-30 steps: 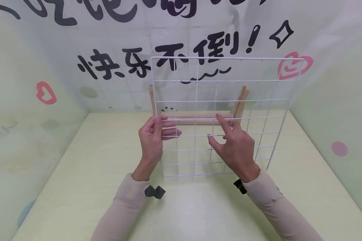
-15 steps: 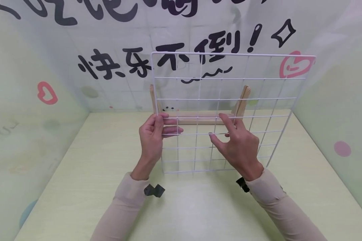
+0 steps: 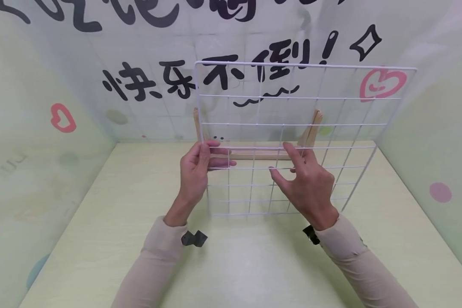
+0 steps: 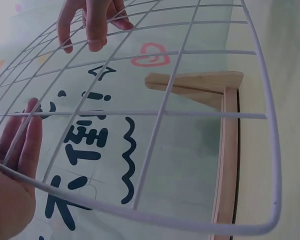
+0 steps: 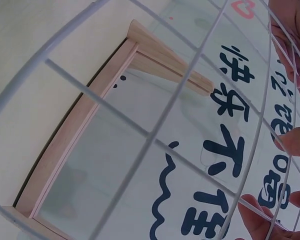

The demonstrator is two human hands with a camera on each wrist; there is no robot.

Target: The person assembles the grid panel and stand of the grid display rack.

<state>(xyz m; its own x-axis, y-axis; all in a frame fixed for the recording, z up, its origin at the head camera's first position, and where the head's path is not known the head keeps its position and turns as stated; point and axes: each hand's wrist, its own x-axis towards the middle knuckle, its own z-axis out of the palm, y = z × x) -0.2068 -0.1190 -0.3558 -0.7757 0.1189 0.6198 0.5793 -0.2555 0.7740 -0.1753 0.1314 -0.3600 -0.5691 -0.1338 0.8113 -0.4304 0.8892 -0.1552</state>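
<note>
A white wire grid panel (image 3: pixel 257 124) stands tilted in front of me. My left hand (image 3: pixel 194 169) grips its left edge, the thumb on the near side and the fingers reaching behind the wires. Near the panel's middle, my right hand (image 3: pixel 309 186) holds the wires with thumb and index finger spread across one cell. In the left wrist view, the right hand's fingers (image 4: pixel 96 37) hang among the wires. Behind the panel is a wooden stand (image 3: pixel 258 156) with a crossbar and two upright posts. Whether the panel's lower edge touches the table cannot be told.
A pale wood-grain table (image 3: pixel 231 265) extends under both arms. Behind it rises a back wall (image 3: pixel 146 124) with black lettering, and printed side walls flank it. Small black devices (image 3: pixel 194 238) sit at both wrists.
The panel's top edge has risen and its right side has shifted right, looking wider. The lower edge has gone up slightly. Both hands have moved a little with it, keeping hold.
</note>
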